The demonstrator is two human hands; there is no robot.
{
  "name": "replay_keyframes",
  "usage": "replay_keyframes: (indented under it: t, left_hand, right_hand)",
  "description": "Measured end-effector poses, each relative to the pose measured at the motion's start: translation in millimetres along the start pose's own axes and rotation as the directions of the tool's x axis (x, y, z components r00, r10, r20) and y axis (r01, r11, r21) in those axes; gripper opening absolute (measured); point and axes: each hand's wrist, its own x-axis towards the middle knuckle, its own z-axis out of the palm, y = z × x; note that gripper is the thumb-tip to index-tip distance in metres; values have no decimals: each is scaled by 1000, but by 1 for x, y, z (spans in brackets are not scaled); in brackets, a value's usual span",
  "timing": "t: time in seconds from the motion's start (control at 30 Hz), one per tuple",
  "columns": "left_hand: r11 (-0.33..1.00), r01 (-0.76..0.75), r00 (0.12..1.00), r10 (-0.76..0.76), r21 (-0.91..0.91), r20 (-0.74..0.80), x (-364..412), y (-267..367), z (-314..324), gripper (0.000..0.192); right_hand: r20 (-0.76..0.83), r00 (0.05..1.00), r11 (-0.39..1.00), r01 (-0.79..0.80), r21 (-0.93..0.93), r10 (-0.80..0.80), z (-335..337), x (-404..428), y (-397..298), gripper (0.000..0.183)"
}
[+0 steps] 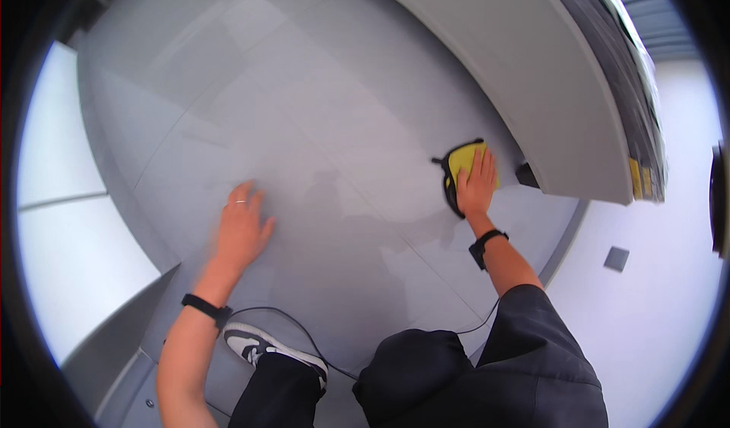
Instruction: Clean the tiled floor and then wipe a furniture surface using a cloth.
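Observation:
My right hand [478, 182] presses flat on a yellow cloth with a dark edge [461, 160], which lies on the grey tiled floor [342, 142] close to the bed base. The fingers rest on top of the cloth; whether they grip it does not show. To the left, my left hand [242, 225] is over the floor with its fingers apart and nothing in it, a ring on one finger. Both wrists carry black bands.
A light bed base [513, 68] with a plastic-covered mattress [621, 68] stands at the upper right, a dark leg [527, 175] under it. White cabinet fronts [63, 160] line the left. A thin black cable [302, 331] runs by my shoe [274, 348]. A wall with a grey plate [616, 258] is at right.

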Motion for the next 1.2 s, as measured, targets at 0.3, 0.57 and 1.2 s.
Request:
replay_keyframes:
  t: [0.3, 0.57, 1.2]
  left_hand:
    - [951, -308, 947, 309, 27, -92, 153, 140, 88, 71]
    - [973, -37, 992, 63, 226, -108, 160, 184, 112, 71]
    - [917, -2, 961, 112, 400, -254, 149, 134, 128, 66]
  right_hand:
    - [237, 924, 948, -317, 34, 300, -51, -290, 40, 81]
    - [256, 883, 908, -417, 41, 394, -73, -305, 41, 80]
    - [16, 989, 943, -145, 299, 147, -77, -245, -25, 79]
